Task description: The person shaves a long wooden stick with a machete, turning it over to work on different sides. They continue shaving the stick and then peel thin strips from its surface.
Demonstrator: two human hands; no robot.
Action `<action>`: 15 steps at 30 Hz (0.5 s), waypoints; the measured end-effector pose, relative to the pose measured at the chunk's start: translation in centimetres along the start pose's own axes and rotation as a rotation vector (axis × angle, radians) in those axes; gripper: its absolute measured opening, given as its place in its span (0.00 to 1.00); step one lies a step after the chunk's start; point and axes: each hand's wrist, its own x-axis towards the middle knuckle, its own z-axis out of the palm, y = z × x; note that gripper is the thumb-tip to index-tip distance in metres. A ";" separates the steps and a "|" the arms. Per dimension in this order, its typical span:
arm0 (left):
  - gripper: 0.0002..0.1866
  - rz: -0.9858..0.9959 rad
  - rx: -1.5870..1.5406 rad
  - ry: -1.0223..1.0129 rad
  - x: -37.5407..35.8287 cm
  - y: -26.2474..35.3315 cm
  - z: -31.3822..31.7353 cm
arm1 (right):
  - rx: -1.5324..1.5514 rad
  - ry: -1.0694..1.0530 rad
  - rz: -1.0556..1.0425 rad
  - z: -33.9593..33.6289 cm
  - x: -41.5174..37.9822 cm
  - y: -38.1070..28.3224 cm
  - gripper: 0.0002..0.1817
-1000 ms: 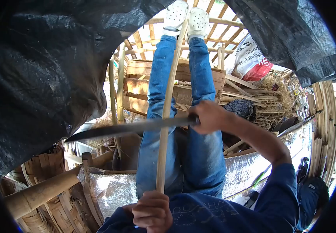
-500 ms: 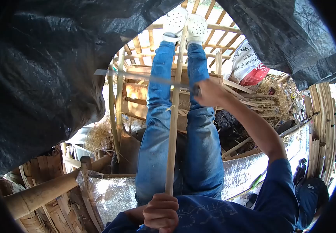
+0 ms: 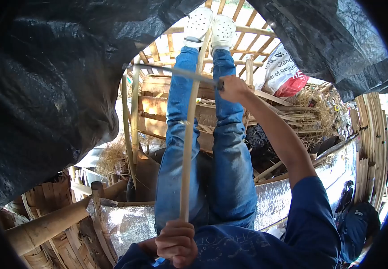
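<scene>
My left hand [image 3: 176, 243] is wrapped around the near end of a long, pale bamboo strip [image 3: 187, 157], low against the blue shirt. The strip runs up between the jeans-covered legs [image 3: 230, 179], and its far end lies between the white clogs [image 3: 224, 30]. In my right hand [image 3: 235, 88] is the dark handle of a long-bladed knife [image 3: 176, 71]. Its blade, smeared by motion, points left and crosses the strip below the shoes.
Black plastic sheeting [image 3: 46, 89] hangs at left, with more at upper right. Past the feet stands a bamboo slat frame [image 3: 252, 42]. A printed sack [image 3: 286, 71], straw and split wood lie at right. A thick bamboo pole [image 3: 46, 228] crosses the lower left.
My right hand has moved the knife along the strip toward the feet. My left hand has shifted slightly left, and the strip leans more than before.
</scene>
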 end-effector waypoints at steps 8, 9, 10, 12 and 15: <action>0.21 0.105 -0.091 -0.300 2.5 0.9 -0.5 | 0.130 -0.135 0.142 -3.4 -1.8 1.0 0.10; 0.22 0.082 -0.075 -0.373 2.7 0.9 -0.8 | 0.195 -0.199 0.165 -4.3 -3.7 -1.0 0.10; 0.22 0.046 -0.057 -0.447 2.8 1.0 -1.0 | 0.161 -0.248 0.063 -3.8 -5.6 -2.2 0.12; 0.23 -0.012 -0.038 -0.531 2.5 1.3 -0.8 | 0.146 -0.307 -0.029 -3.6 -7.4 -4.0 0.14; 0.18 -0.008 -0.028 -0.369 1.4 1.5 -0.5 | 0.136 -0.244 -0.053 -2.5 -6.2 -3.6 0.14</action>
